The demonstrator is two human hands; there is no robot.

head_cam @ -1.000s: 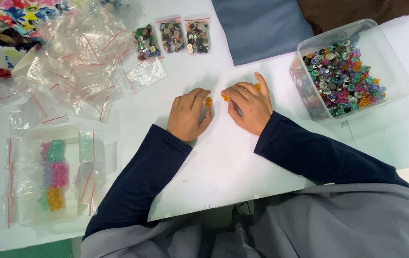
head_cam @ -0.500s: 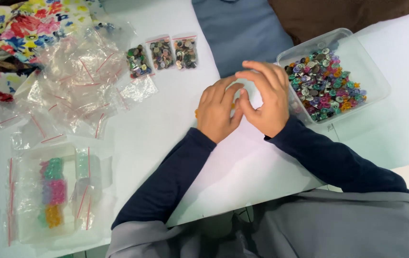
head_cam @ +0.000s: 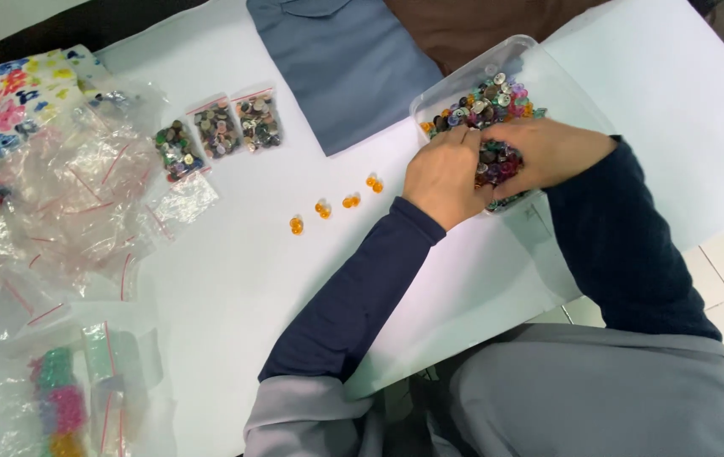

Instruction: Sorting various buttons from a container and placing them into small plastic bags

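A: Item one, the clear plastic tub (head_cam: 540,72) of mixed buttons (head_cam: 485,106). Where is it placed, and how is it being handled?

B: It is set on the white table (head_cam: 235,279), at the far right, just beside the folded blue cloth (head_cam: 345,59). Both hands are sunk into it. The left hand (head_cam: 445,176) is curled at the near rim, fingers bent down among the buttons. The right hand (head_cam: 548,152) is cupped over the near corner. Whether a button is pinched in either cannot be told; the fingertips are buried.

A: Item two, what has been set out?

B: A loose row of small orange buttons (head_cam: 335,204) is laid on the bare table, left of the tub and well apart from it. They match in colour and seem to be grouped in ones and twos.

A: Item three, what is already bagged?

B: Three small zip bags of buttons (head_cam: 218,129) lie side by side further left. A heap of empty zip bags (head_cam: 74,186) lies beyond them, and a flowered cloth (head_cam: 15,85) at the far corner. Bags with green, pink and orange contents (head_cam: 57,398) lie at the near left.

A: Progress, as judged?

B: Early to middling. A few bags are filled and one colour is partly picked out, but the tub is still well stocked and many bags are unfilled.
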